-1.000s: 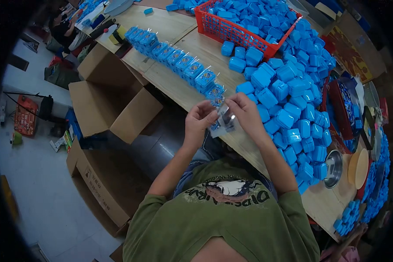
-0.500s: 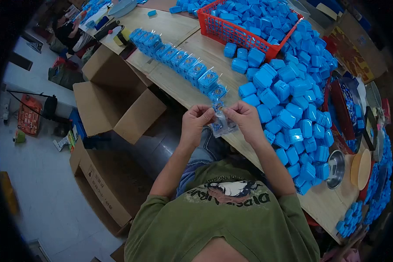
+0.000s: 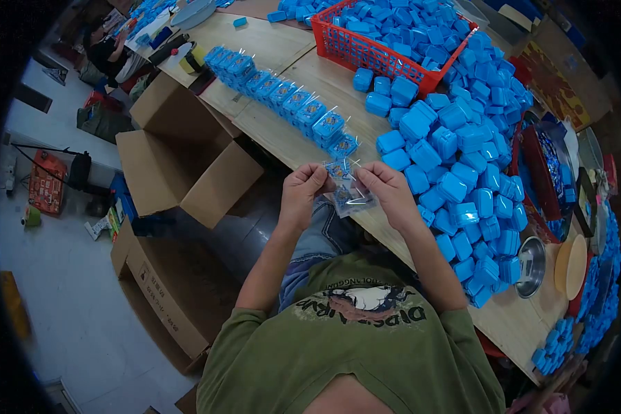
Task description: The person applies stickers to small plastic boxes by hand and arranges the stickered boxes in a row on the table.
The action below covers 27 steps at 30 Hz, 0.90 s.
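Note:
My left hand (image 3: 303, 190) pinches the left edge of a clear plastic bag (image 3: 357, 201) with a printed pattern. The opposite upper edge is between the thumb and fingers of my right hand (image 3: 386, 188). Both hands are over the table's front edge, with the bag stretched between them. Just beyond them ends a row of bagged blue packs (image 3: 297, 103), which runs to the upper left. Many blue plastic cases (image 3: 452, 186) are heaped beside my right hand.
A red basket (image 3: 379, 58) full of blue cases stands at the back. Open cardboard boxes (image 3: 155, 172) are on the left, below the table. A metal bowl (image 3: 531, 268) and an orange round lid (image 3: 570, 268) lie at right. Another person (image 3: 107, 55) is at upper left.
The view has shifted slightly. My hands have come together at the bag's top, then moved a little apart, and the bag's printed face now shows more fully between them.

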Available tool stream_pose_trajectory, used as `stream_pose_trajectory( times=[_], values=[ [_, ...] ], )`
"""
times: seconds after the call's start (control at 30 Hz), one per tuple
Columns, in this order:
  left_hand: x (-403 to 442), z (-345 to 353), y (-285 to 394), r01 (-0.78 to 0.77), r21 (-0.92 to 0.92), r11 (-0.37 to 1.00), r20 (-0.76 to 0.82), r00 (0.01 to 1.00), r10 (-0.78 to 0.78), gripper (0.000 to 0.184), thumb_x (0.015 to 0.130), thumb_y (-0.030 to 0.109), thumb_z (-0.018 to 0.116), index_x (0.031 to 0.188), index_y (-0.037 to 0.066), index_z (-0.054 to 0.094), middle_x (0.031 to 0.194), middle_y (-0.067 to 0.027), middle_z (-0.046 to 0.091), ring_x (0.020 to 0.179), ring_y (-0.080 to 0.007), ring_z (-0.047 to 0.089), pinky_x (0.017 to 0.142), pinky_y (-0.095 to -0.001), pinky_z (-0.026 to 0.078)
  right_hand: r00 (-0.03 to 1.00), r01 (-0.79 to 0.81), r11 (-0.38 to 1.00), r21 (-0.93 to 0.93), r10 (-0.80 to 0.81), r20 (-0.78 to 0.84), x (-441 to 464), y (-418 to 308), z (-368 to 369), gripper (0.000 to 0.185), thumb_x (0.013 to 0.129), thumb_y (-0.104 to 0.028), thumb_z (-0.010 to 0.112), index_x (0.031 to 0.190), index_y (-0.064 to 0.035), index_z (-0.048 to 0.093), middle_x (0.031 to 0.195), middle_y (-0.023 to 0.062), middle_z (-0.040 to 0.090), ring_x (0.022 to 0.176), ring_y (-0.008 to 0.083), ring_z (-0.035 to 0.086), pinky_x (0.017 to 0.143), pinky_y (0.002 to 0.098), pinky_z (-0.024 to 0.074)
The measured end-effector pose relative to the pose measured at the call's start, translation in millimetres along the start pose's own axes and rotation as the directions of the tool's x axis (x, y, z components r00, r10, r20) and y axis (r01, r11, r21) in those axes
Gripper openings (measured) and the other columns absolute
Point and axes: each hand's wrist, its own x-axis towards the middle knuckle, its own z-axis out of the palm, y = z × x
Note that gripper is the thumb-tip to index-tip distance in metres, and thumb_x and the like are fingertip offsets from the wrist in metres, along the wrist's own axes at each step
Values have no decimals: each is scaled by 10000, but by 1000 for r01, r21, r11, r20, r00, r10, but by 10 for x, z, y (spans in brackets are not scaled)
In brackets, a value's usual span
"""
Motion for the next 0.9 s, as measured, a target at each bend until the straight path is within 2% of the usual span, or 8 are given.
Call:
stream_pose_trajectory(
  times=[0.4, 0.47, 0.53, 0.63, 0.73, 0.77, 0.83, 0.9],
  values=[
    [20, -96, 54, -16, 42, 999, 38, 999, 15, 151, 869, 193, 576, 870, 44, 553, 781, -34, 591, 719, -107, 568, 701, -237, 475, 993, 82, 991, -107, -90, -79, 16, 145, -85, 111, 832, -116, 616, 874, -14, 603, 761, -5, 590, 689, 51, 516, 597, 204, 404],
    [17, -146, 75, 50, 70, 996, 118, 991, -58, 148, 869, 197, 576, 871, 51, 550, 800, -24, 586, 746, -102, 554, 715, -233, 455, 988, 111, 985, -129, -124, -91, 38, 194, -111, 113, 823, -114, 624, 871, -14, 603, 746, -1, 588, 670, 58, 513, 587, 211, 404],
    [11, -166, 67, 60, 59, 996, 137, 988, -68, 147, 870, 199, 576, 867, 54, 549, 805, -17, 582, 752, -101, 547, 721, -232, 447, 931, 300, 825, -479, -362, -40, 57, 204, -135, 121, 796, -98, 640, 867, -8, 601, 718, 13, 579, 645, 81, 510, 571, 231, 406],
    [-21, -159, 75, 84, 10, 996, 150, 985, -85, 150, 856, 193, 598, 851, 50, 554, 796, -5, 575, 745, -82, 530, 716, -219, 434, 884, 381, 714, -587, -467, 7, 61, 116, -86, 140, 769, -85, 655, 867, -3, 598, 707, 25, 570, 643, 99, 509, 575, 239, 412],
    [-22, -158, 96, 53, 11, 999, 147, 988, -54, 150, 836, 176, 629, 836, 42, 560, 781, 3, 572, 727, -59, 517, 693, -202, 428, 957, 253, 866, -431, -289, -19, 33, 61, -35, 131, 764, -58, 651, 866, -13, 582, 787, -8, 581, 750, 85, 518, 684, 219, 414],
    [-21, -161, 99, 12, 50, 999, 153, 988, -20, 146, 829, 165, 637, 833, 42, 560, 780, 8, 571, 722, -54, 514, 682, -195, 426, 957, 253, 866, -431, -289, -19, 45, 75, -6, 131, 764, -58, 651, 866, -13, 582, 787, -8, 581, 750, 85, 518, 684, 219, 414],
    [-23, -133, 85, -7, 81, 997, 154, 988, -6, 143, 823, 156, 644, 833, 40, 560, 776, 11, 570, 715, -51, 509, 670, -192, 424, 982, 188, 967, -173, -189, 10, 75, 105, 56, 156, 744, -54, 662, 877, -12, 595, 709, 21, 573, 650, 102, 514, 602, 248, 432],
    [-20, -109, 96, -29, 113, 993, 162, 987, 10, 142, 817, 147, 650, 833, 38, 561, 772, 14, 568, 708, -47, 504, 658, -188, 422, 977, 210, 936, -284, -214, 16, 79, 80, 66, 144, 734, -41, 659, 862, -13, 599, 713, 33, 583, 653, 115, 530, 602, 258, 437]
  ],
)
